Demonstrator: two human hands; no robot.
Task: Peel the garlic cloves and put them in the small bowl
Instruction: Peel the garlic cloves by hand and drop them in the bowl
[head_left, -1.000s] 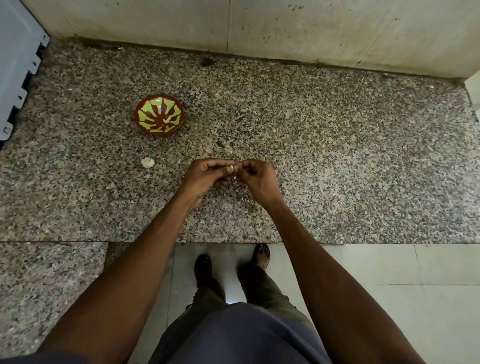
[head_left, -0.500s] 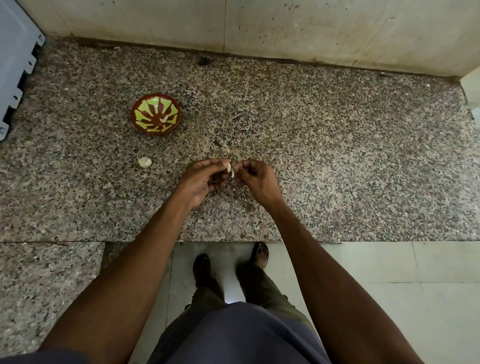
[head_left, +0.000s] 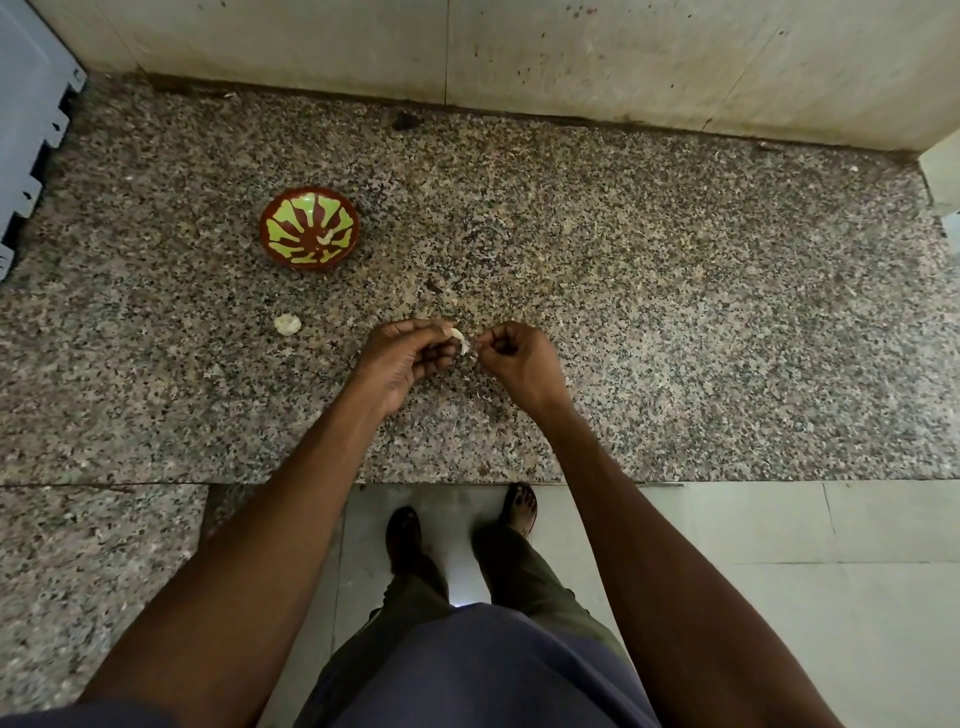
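My left hand (head_left: 402, 358) pinches a pale garlic clove (head_left: 459, 339) between thumb and fingertips, just above the speckled granite counter (head_left: 675, 322). My right hand (head_left: 517, 358) is curled beside it, its fingertips nipping a strip of skin at the clove's right end. The small bowl (head_left: 309, 227), red-brown with a green leaf pattern, stands on the counter to the upper left of my hands and holds a peeled pale clove (head_left: 326, 238). A small garlic piece (head_left: 287, 324) lies on the counter below the bowl, left of my left hand.
A grey-blue plastic object (head_left: 26, 130) juts in at the far left edge. A pale wall (head_left: 571, 57) backs the counter. Bits of garlic skin lie scattered around my hands. The counter's front edge runs just above my feet on the tiled floor (head_left: 779, 597).
My hands have drawn slightly apart, with the clove staying in my left hand and a bit of skin pulled away by my right fingertips.
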